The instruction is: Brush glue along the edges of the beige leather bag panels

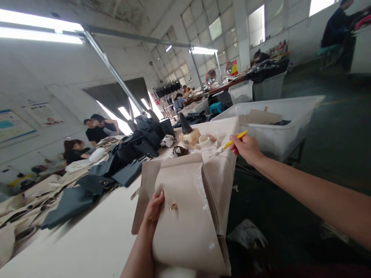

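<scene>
Beige leather bag (185,220), left hand (153,208) gripping its edge, right hand (246,148) in narrow grip on yellow-handled tool (233,141)

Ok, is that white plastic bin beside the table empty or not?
Not empty: a beige leather panel and a dark piece lie inside the white plastic bin, visible through its open top.

Two hands (245,148), one cream leather bag (185,227), one yellow-handled tool (234,141), and two round mirrors (211,76).
</scene>
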Action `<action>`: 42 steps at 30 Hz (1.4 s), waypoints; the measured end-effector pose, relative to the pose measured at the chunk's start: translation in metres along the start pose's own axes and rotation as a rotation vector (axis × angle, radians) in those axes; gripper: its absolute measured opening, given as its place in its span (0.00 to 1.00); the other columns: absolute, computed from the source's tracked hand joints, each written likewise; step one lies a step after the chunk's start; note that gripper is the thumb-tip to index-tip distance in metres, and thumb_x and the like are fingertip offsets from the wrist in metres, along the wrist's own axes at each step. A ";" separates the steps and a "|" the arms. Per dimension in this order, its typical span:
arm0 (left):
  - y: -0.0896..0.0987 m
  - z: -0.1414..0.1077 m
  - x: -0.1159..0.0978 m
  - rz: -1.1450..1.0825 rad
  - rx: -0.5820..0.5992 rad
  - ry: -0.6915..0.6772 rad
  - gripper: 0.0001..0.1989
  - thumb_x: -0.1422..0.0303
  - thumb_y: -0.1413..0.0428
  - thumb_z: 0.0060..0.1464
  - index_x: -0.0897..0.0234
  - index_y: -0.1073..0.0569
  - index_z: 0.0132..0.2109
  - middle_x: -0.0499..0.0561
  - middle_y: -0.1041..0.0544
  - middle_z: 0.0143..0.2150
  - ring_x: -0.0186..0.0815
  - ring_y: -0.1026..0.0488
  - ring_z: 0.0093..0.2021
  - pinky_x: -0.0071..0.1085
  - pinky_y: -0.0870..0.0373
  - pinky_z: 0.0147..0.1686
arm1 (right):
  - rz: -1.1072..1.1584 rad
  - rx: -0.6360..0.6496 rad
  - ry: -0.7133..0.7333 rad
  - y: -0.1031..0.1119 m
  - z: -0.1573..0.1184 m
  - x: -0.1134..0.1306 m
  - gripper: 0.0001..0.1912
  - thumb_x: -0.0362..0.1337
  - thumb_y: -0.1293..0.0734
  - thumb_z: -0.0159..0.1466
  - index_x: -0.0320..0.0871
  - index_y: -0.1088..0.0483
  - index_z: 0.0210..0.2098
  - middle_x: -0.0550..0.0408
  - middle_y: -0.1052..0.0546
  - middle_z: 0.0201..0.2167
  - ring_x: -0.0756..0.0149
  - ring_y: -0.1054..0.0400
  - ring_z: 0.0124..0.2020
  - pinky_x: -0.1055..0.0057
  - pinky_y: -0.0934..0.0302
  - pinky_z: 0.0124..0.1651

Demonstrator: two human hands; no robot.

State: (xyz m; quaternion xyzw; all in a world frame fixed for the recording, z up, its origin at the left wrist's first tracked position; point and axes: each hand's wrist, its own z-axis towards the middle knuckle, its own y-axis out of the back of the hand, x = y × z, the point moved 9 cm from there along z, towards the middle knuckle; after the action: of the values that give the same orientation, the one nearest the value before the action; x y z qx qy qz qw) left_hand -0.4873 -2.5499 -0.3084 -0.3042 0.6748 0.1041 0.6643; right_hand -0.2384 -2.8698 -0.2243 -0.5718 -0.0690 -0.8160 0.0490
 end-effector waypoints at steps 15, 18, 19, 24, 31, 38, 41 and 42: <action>0.011 0.004 0.006 -0.120 -0.135 0.059 0.26 0.67 0.30 0.22 0.65 0.26 0.34 0.45 0.22 0.27 0.31 0.26 0.24 0.23 0.28 0.27 | -0.022 0.145 -0.009 -0.058 -0.003 -0.002 0.17 0.47 0.37 0.60 0.36 0.35 0.28 0.57 0.31 0.16 0.77 0.41 0.13 0.83 0.45 0.15; 0.012 0.003 0.006 -0.125 -0.140 0.058 0.26 0.67 0.30 0.23 0.65 0.27 0.35 0.45 0.22 0.27 0.30 0.26 0.25 0.22 0.28 0.27 | 0.022 0.191 0.018 -0.080 0.000 -0.017 0.20 0.51 0.37 0.59 0.37 0.35 0.29 0.57 0.30 0.17 0.76 0.39 0.14 0.82 0.44 0.16; 0.012 0.003 0.006 -0.118 -0.136 0.056 0.25 0.67 0.30 0.23 0.65 0.27 0.35 0.45 0.22 0.27 0.30 0.26 0.25 0.22 0.28 0.27 | 0.021 0.222 0.024 -0.088 0.001 -0.022 0.21 0.52 0.37 0.59 0.37 0.35 0.29 0.57 0.31 0.17 0.75 0.39 0.14 0.82 0.43 0.15; 0.012 0.006 0.004 -0.044 -0.114 0.043 0.25 0.63 0.30 0.24 0.66 0.27 0.34 0.48 0.23 0.26 0.35 0.25 0.27 0.25 0.28 0.29 | -0.010 0.261 0.043 -0.103 0.003 -0.026 0.21 0.53 0.37 0.59 0.38 0.35 0.29 0.57 0.31 0.16 0.74 0.38 0.14 0.80 0.42 0.15; 0.010 0.005 0.005 -0.040 -0.112 0.052 0.26 0.62 0.30 0.23 0.66 0.27 0.34 0.48 0.23 0.25 0.33 0.26 0.24 0.23 0.29 0.25 | -0.061 0.183 0.060 -0.071 0.012 0.000 0.19 0.50 0.37 0.60 0.38 0.36 0.28 0.56 0.30 0.17 0.74 0.38 0.14 0.80 0.42 0.15; 0.008 0.007 0.006 -0.096 -0.096 0.055 0.25 0.65 0.30 0.24 0.64 0.27 0.36 0.46 0.23 0.27 0.31 0.27 0.24 0.23 0.28 0.27 | 0.064 0.074 -0.010 -0.027 0.019 0.012 0.17 0.46 0.36 0.60 0.36 0.34 0.28 0.56 0.32 0.16 0.75 0.42 0.13 0.81 0.45 0.13; 0.009 0.009 0.005 -0.083 -0.085 0.036 0.24 0.64 0.31 0.26 0.65 0.27 0.36 0.47 0.23 0.28 0.31 0.27 0.25 0.23 0.29 0.27 | 0.118 0.188 -0.073 -0.030 -0.005 0.013 0.18 0.47 0.34 0.59 0.36 0.35 0.27 0.56 0.33 0.15 0.76 0.43 0.12 0.81 0.47 0.13; 0.010 0.009 0.005 -0.080 -0.086 0.028 0.25 0.64 0.31 0.26 0.65 0.27 0.35 0.47 0.23 0.28 0.31 0.27 0.24 0.22 0.29 0.27 | 0.140 0.222 -0.103 -0.030 -0.015 0.014 0.17 0.46 0.35 0.59 0.36 0.35 0.27 0.56 0.33 0.15 0.77 0.44 0.12 0.81 0.48 0.13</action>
State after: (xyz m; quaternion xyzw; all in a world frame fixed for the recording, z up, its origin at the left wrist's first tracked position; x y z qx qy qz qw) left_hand -0.4846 -2.5386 -0.3167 -0.3607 0.6661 0.1021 0.6448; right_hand -0.2618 -2.8431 -0.2184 -0.6073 -0.1211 -0.7676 0.1652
